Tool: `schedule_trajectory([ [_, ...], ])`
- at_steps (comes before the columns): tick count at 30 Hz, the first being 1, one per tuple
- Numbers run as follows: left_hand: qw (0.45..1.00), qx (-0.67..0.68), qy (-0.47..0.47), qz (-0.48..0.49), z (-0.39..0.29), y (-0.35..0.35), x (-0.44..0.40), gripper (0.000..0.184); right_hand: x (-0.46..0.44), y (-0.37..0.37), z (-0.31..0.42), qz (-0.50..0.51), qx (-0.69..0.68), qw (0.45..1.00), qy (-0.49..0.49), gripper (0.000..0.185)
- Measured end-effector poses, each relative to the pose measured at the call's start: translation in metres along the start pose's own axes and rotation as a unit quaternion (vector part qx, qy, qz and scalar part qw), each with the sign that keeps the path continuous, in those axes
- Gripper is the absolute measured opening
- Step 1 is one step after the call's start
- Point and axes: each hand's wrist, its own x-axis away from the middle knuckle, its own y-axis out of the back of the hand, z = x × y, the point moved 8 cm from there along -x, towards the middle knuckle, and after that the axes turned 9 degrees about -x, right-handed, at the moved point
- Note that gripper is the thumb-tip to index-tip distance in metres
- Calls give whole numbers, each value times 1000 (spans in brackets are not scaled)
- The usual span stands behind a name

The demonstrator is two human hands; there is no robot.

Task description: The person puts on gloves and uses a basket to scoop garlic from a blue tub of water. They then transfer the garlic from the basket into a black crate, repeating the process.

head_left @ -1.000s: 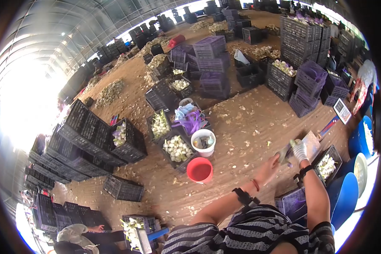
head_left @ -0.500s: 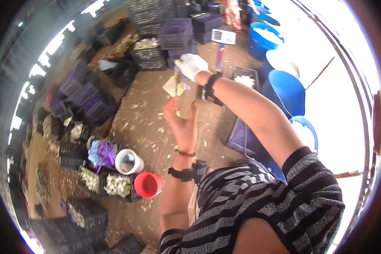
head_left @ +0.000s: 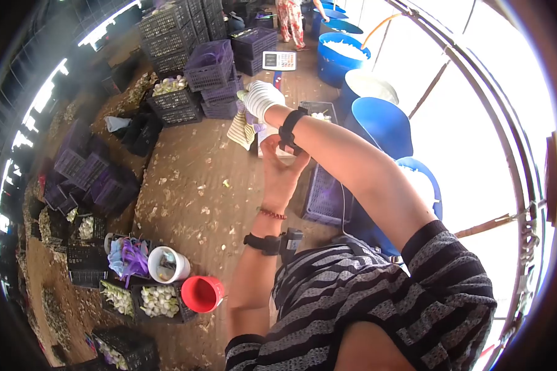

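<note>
The gloved right hand (head_left: 263,102) is curled; what it holds I cannot tell. A striped cloth (head_left: 240,131) is just beside its fingertips. The left hand (head_left: 281,179), thumb and fingers parted, is near the right wristband (head_left: 291,128); a steady wrist should help.

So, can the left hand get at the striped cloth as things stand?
Probably yes: the left hand is near the striped cloth, which seems to hang from the gloved right hand; nothing visible blocks the way, though depth is hard to judge.
</note>
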Motion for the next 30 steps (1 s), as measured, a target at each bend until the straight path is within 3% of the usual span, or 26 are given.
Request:
schedule_trajectory([
  [3,999,49,2,-2,0,-7,-5,59,1,8,-3,-7,3,1000,-11,38],
  [6,1000,-1,-8,28,18,-13,-13,53,-3,11,-5,-10,9,1000,-2,40],
  [8,993,-81,-87,-27,4,-5,-11,47,-7,9,-14,-4,-7,1000,-9,41],
  [12,983,-145,-107,-45,-15,1,-5,47,-41,-19,-47,33,4,999,-1,43],
  [14,964,-211,-160,-34,-30,0,-1,41,-43,-24,-55,40,32,999,0,44],
  [16,963,-237,-124,-20,-33,1,1,42,-37,-20,-55,37,52,998,0,44],
  [18,960,-265,-90,-4,-35,1,4,44,-4,9,-47,0,-66,990,-124,43],
  [20,967,-247,-57,19,-34,-2,10,41,12,22,-34,-15,-63,991,-117,42],
  [24,988,-150,-22,11,-36,-4,17,39,24,40,-5,-63,50,997,-4,34],
  [26,939,-331,-98,-5,-59,-7,18,35,27,33,14,-40,148,981,116,27],
  [27,938,-331,-101,-2,-63,-7,19,35,30,29,25,-52,195,963,177,21],
  [28,927,-352,-128,-15,-72,-6,22,32,31,32,21,-55,193,964,174,21],
  [30,912,-376,-161,-19,-99,-13,26,29,51,17,33,21,276,900,337,18],
])
